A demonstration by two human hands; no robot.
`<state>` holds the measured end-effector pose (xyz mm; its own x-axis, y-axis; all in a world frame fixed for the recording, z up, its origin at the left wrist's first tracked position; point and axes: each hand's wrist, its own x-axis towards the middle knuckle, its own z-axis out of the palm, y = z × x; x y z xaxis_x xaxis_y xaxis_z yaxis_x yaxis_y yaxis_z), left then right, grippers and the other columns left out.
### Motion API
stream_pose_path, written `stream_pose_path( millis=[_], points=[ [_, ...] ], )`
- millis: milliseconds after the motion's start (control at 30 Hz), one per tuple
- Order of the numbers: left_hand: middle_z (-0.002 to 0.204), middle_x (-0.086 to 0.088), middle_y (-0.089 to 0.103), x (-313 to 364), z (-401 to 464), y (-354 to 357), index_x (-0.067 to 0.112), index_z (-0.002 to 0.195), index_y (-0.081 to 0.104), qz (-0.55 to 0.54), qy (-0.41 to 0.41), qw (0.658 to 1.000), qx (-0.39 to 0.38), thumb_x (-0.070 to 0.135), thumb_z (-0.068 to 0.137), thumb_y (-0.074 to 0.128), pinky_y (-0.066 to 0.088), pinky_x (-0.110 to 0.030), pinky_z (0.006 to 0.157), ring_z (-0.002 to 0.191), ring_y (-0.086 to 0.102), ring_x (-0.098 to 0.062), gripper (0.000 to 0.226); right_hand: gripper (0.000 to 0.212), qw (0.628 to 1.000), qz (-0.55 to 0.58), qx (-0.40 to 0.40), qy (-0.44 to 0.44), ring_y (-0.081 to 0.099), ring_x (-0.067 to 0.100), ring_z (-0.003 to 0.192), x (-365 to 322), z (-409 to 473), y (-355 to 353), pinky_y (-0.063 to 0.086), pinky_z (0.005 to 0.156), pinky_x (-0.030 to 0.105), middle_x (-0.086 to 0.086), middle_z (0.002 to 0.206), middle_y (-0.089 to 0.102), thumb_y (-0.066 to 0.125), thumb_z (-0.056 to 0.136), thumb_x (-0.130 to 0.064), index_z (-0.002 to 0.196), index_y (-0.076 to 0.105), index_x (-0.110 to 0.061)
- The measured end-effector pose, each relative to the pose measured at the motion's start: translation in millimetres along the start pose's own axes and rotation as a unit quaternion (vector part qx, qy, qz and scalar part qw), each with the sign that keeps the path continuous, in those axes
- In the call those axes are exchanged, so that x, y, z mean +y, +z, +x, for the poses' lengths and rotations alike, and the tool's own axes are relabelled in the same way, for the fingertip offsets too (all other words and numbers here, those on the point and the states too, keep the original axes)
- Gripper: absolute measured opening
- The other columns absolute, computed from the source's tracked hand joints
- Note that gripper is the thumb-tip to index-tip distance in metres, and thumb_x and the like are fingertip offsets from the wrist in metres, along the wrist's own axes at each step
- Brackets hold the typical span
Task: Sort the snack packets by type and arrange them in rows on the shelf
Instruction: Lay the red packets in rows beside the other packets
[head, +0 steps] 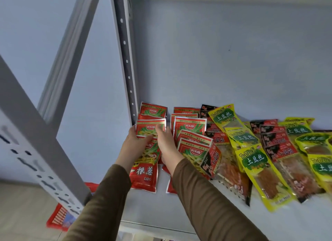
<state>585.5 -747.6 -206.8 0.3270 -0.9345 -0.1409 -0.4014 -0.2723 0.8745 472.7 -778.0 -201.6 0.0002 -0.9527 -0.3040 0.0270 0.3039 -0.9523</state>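
Both hands, left hand (133, 144) and right hand (166, 143), fingers pinching one glossy red foil snack packet (150, 130) at ten o'clock on the white metal shelf (197, 208). Likely light, floppy, slippery; gripping side edges seems best.

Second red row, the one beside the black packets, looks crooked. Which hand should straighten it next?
The right hand, probably. It sits between the two red rows, next to the second red row. The left hand is on the far side by the upright post, gripping the red packet, and would have to cross over.
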Motion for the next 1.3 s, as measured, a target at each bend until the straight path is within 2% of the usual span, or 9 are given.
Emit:
stream_pose_path(
  millis=[233, 367, 567, 767, 967, 1067, 1133, 1200, 1300],
  points=[
    [0.128, -0.001, 0.064, 3.9, 2.8, -4.0, 0.029, 0.156, 0.030, -0.083, -0.016, 0.996, -0.019, 0.041, 0.097, 0.067, 0.061, -0.043, 0.087, 0.096, 0.072, -0.021, 0.071, 0.052, 0.999, 0.051, -0.001, -0.014, 0.064, 0.011, 0.096, -4.8, 7.0, -10.0, 0.053, 0.071, 0.030, -0.009, 0.113, 0.061, 0.039, 0.105, -0.052, 0.153, 0.034, -0.033],
    [0.139, -0.007, 0.062, 7.4, 13.3, -0.6, 0.022, 0.156, 0.034, -0.121, -0.070, 0.990, -0.007, 0.047, 0.105, 0.048, 0.059, -0.046, 0.094, 0.106, 0.071, -0.026, 0.058, 0.053, 0.999, 0.048, 0.014, 0.009, 0.066, 0.024, 0.109, -7.9, 14.3, -5.2, 0.056, 0.095, 0.047, 0.003, 0.126, 0.063, 0.037, 0.105, -0.052, 0.152, 0.037, -0.026],
    [0.101, -0.001, 0.075, 4.0, 25.8, 2.3, 0.024, 0.106, 0.063, -0.117, -0.057, 0.991, -0.014, 0.054, 0.106, 0.038, 0.055, -0.031, 0.068, 0.085, 0.075, -0.018, 0.039, 0.046, 0.996, 0.092, -0.001, -0.008, 0.071, 0.019, 0.099, -15.7, 18.2, -7.3, 0.057, 0.075, 0.033, 0.001, 0.114, 0.070, 0.036, 0.105, -0.054, 0.137, 0.053, -0.026],
    [0.100, 0.000, 0.068, 1.2, 36.8, 2.1, 0.017, 0.127, 0.051, -0.098, -0.056, 0.993, 0.027, 0.051, 0.107, 0.036, 0.052, -0.030, 0.064, 0.087, 0.071, -0.019, 0.043, 0.046, 0.996, 0.089, 0.004, 0.026, 0.071, 0.023, 0.100, -16.1, 20.8, -10.2, 0.058, 0.092, 0.044, 0.004, 0.114, 0.071, 0.034, 0.105, -0.054, 0.130, 0.057, -0.022],
    [0.109, -0.005, 0.076, 16.9, 39.2, 8.5, 0.022, 0.129, 0.057, -0.184, -0.064, 0.980, -0.052, 0.052, 0.108, 0.034, 0.060, -0.032, 0.070, 0.089, 0.077, -0.023, 0.044, 0.058, 0.985, 0.150, -0.005, 0.090, 0.075, 0.024, 0.085, -20.0, 17.4, -8.5, 0.060, 0.076, 0.038, 0.004, 0.093, 0.077, 0.039, 0.096, -0.070, 0.111, 0.068, -0.022],
    [0.098, -0.003, 0.078, 17.2, 39.4, 6.4, 0.021, 0.118, 0.063, -0.185, -0.075, 0.979, -0.041, 0.052, 0.107, 0.033, 0.058, -0.029, 0.063, 0.078, 0.078, -0.020, 0.044, 0.062, 0.981, 0.165, -0.011, 0.097, 0.075, 0.028, 0.091, -18.3, 18.1, -14.2, 0.058, 0.089, 0.047, 0.007, 0.100, 0.077, 0.042, 0.093, -0.073, 0.113, 0.069, -0.021],
    [0.105, -0.005, 0.077, 16.7, 37.1, 4.1, 0.019, 0.110, 0.063, -0.152, -0.060, 0.987, -0.009, 0.049, 0.109, 0.031, 0.055, -0.029, 0.067, 0.077, 0.076, -0.018, 0.044, 0.062, 0.982, 0.163, -0.012, 0.091, 0.076, 0.028, 0.092, -19.4, 16.8, -19.4, 0.058, 0.091, 0.048, 0.007, 0.103, 0.077, 0.042, 0.094, -0.072, 0.114, 0.069, -0.021],
    [0.128, -0.009, 0.068, 10.0, 35.1, -1.6, 0.018, 0.115, 0.059, -0.064, -0.007, 0.996, 0.062, 0.041, 0.111, 0.027, 0.051, -0.030, 0.077, 0.088, 0.066, -0.014, 0.039, 0.060, 0.982, 0.169, -0.016, 0.083, 0.077, 0.025, 0.088, -21.2, 12.9, -25.3, 0.060, 0.085, 0.044, 0.005, 0.102, 0.078, 0.042, 0.094, -0.071, 0.114, 0.070, -0.022],
    [0.156, -0.011, 0.046, -6.4, 22.4, -9.1, 0.018, 0.150, 0.044, -0.015, 0.033, 0.995, 0.094, 0.041, 0.110, 0.025, 0.042, -0.050, 0.112, 0.135, 0.050, -0.029, 0.049, 0.059, 0.978, 0.187, -0.034, 0.083, 0.077, 0.024, 0.092, -17.4, 5.1, -32.0, 0.060, 0.083, 0.042, 0.003, 0.106, 0.078, 0.040, 0.096, -0.070, 0.115, 0.070, -0.023]
  ],
)
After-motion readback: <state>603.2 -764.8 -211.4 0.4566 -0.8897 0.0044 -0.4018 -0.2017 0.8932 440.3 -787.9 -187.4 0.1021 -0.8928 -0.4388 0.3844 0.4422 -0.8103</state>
